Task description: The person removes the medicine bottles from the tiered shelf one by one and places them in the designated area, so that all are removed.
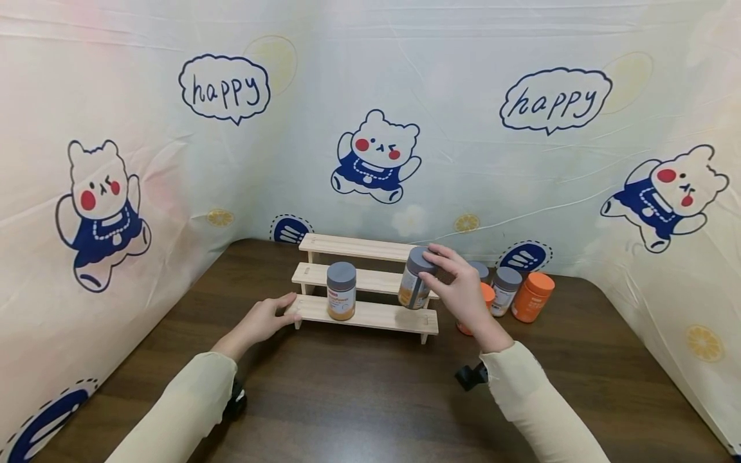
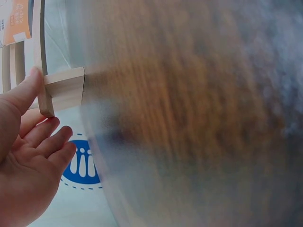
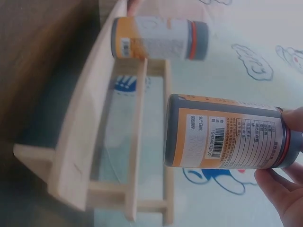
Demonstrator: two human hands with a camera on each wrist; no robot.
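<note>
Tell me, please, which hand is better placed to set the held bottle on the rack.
The right hand, I judge: it holds the grey-capped bottle near the right end of the wooden rack. The left hand pinches the rack's left end and may help steady it.

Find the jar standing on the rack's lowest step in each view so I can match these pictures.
Head: the jar is below centre, slightly left, upright.
Left wrist: the jar is in the top left corner, cut off by the frame.
Right wrist: the jar is at the top, near mid-width, appearing sideways.
Shared landmark: the wooden rack, partly visible in both wrist views.
</note>
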